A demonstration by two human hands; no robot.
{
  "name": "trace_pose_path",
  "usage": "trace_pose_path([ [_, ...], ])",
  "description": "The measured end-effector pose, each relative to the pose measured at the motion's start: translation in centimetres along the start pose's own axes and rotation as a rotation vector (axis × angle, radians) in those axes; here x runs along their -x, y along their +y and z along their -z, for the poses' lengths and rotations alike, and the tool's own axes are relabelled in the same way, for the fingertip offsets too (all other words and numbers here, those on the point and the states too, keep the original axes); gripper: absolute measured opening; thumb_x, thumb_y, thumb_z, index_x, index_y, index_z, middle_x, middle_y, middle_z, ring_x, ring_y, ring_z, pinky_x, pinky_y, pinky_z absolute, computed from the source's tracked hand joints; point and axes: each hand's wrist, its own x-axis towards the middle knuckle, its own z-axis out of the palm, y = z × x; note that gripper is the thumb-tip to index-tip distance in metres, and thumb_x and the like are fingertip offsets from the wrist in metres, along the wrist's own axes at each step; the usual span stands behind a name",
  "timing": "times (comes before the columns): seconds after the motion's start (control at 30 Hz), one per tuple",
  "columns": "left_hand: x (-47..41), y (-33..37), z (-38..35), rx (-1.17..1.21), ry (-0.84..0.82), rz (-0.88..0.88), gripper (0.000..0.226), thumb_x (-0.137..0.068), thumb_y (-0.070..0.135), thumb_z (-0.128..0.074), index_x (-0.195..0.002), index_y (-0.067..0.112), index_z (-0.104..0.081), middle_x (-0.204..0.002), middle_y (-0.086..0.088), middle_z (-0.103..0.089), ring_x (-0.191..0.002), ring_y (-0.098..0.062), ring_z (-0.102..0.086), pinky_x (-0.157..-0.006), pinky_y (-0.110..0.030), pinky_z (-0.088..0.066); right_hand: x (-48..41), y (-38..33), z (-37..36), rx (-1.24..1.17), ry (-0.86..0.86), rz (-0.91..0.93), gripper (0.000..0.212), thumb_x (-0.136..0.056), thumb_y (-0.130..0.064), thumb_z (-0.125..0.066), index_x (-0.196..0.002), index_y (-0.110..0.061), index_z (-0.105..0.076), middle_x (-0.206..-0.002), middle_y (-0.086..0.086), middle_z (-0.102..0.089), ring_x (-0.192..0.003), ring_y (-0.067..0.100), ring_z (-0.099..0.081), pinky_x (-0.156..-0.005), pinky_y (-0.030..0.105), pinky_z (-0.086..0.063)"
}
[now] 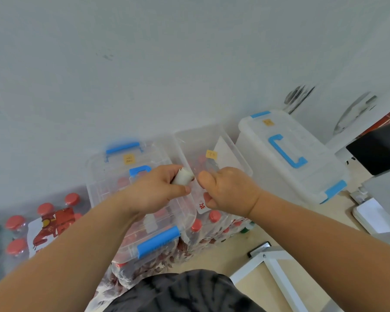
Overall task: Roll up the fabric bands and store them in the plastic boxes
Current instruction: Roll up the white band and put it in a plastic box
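A rolled white fabric band [184,176] sits in my left hand [158,190], gripped between thumb and fingers, one end poking out toward the right. My right hand [230,192] is just right of it, fingers curled, thumb raised; I see nothing in it. Both hands hover over two clear plastic boxes. The left box [108,174] has a lid with blue handles and a yellow label. The middle box [239,154] is open, with a yellow label and a white sheet inside. A larger lidded box [291,167] with a blue handle stands to the right.
The boxes rest on shrink-wrapped packs of red-capped bottles [16,222] against a pale wall. A black object [378,149] and white furniture are at the right. A white metal frame [270,264] lies on the beige floor. My dark patterned clothing fills the bottom centre.
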Motion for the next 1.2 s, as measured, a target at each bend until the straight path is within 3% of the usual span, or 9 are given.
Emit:
trace_pose_path([
  [0.17, -0.1, -0.2, 0.1, 0.013, -0.02, 0.006, 0.023, -0.088, 0.021, -0.07, -0.11, 0.022, -0.068, -0.11, -0.017, -0.067, -0.093, -0.019, -0.06, -0.086, -0.041, -0.05, 0.2, 0.3, -0.1, -0.016, -0.004, -0.028, 0.056, -0.059, -0.017, -0.081, -0.094, -0.013, -0.038, -0.049, 0.002, -0.047, -0.044, 0.018, -0.022, -0.038, 0.025, -0.026],
  [0.33, -0.2, -0.5, 0.6, 0.073, -0.023, 0.045, 0.041, -0.07, 0.041, -0.074, -0.109, 0.028, -0.07, -0.114, -0.013, -0.069, -0.101, -0.025, -0.063, -0.096, -0.053, -0.05, -0.6, 0.5, 1.1, -0.059, -0.057, -0.156, 0.068, -0.058, -0.034, -0.087, -0.1, -0.011, -0.038, -0.052, 0.003, -0.048, -0.043, 0.021, -0.03, -0.038, 0.024, -0.032],
  [0.5, -0.3, -0.6, 0.9, 0.099, -0.051, 0.047, 0.047, -0.063, 0.049, -0.075, -0.106, 0.032, -0.072, -0.119, -0.019, -0.066, -0.102, -0.034, -0.061, -0.092, -0.05, -0.049, -1.3, -0.3, 1.5, -0.062, -0.219, -0.216, 0.06, -0.075, -0.037, -0.075, -0.104, -0.02, -0.025, -0.067, 0.0, -0.045, -0.051, 0.024, -0.042, -0.048, 0.029, -0.034],
  [0.67, -0.5, -0.6, 0.9, 0.098, -0.064, 0.02, 0.042, -0.068, 0.038, -0.073, -0.108, 0.026, -0.072, -0.12, -0.016, -0.068, -0.115, -0.038, -0.06, -0.101, -0.056, -0.047, -2.4, -0.9, 1.9, 0.007, -0.29, -0.179, 0.05, -0.08, -0.032, -0.069, -0.109, -0.017, -0.032, -0.062, -0.004, -0.038, -0.047, 0.017, -0.034, -0.042, 0.025, -0.019],
  [0.73, -0.4, -0.9, 0.9, 0.105, -0.064, 0.016, 0.045, -0.066, 0.04, -0.073, -0.109, 0.027, -0.072, -0.121, -0.013, -0.069, -0.12, -0.037, -0.059, -0.105, -0.058, -0.043, -2.2, -1.2, 1.6, -0.017, -0.257, -0.198, 0.053, -0.07, -0.026, -0.076, -0.103, -0.016, -0.035, -0.059, -0.004, -0.036, -0.042, 0.014, -0.024, -0.04, 0.021, -0.014],
  [0.8, -0.4, -1.1, 1.0, 0.107, -0.068, 0.017, 0.048, -0.065, 0.044, -0.073, -0.11, 0.028, -0.071, -0.12, -0.012, -0.069, -0.116, -0.034, -0.062, -0.106, -0.058, -0.045, -1.7, -1.3, 1.2, -0.062, -0.221, -0.233, 0.058, -0.062, -0.02, -0.079, -0.098, -0.016, -0.034, -0.054, -0.003, -0.035, -0.039, 0.019, -0.026, -0.038, 0.019, -0.021],
  [0.93, -0.3, -1.0, 1.1, 0.116, -0.093, 0.019, 0.04, -0.072, 0.035, -0.072, -0.111, 0.024, -0.07, -0.109, -0.013, -0.068, -0.094, -0.016, -0.06, -0.087, -0.04, -0.048, -0.8, -1.3, 0.5, -0.071, -0.142, -0.243, 0.054, -0.06, -0.014, -0.076, -0.095, -0.014, -0.035, -0.056, 0.001, -0.033, -0.038, 0.023, -0.03, -0.037, 0.024, -0.028],
  [1.03, -0.2, -0.6, 0.8, 0.106, -0.109, 0.023, 0.04, -0.074, 0.031, -0.068, -0.113, 0.021, -0.068, -0.099, 0.0, -0.066, -0.091, -0.011, -0.058, -0.081, -0.03, -0.046, -0.3, -1.4, 0.4, -0.09, -0.081, -0.26, 0.051, -0.06, -0.014, -0.075, -0.092, -0.014, -0.036, -0.062, 0.001, -0.032, -0.034, 0.025, -0.036, -0.039, 0.023, -0.028],
  [1.2, -0.2, -0.6, 0.8, 0.078, -0.106, 0.028, 0.036, -0.075, 0.031, -0.069, -0.111, 0.024, -0.069, -0.115, -0.011, -0.069, -0.108, -0.028, -0.064, -0.095, -0.044, -0.049, 0.4, -0.8, 0.2, -0.151, 0.07, -0.34, 0.039, -0.069, -0.006, -0.07, -0.09, -0.015, -0.039, -0.054, -0.004, -0.034, -0.039, 0.017, -0.028, -0.041, 0.024, -0.024],
])
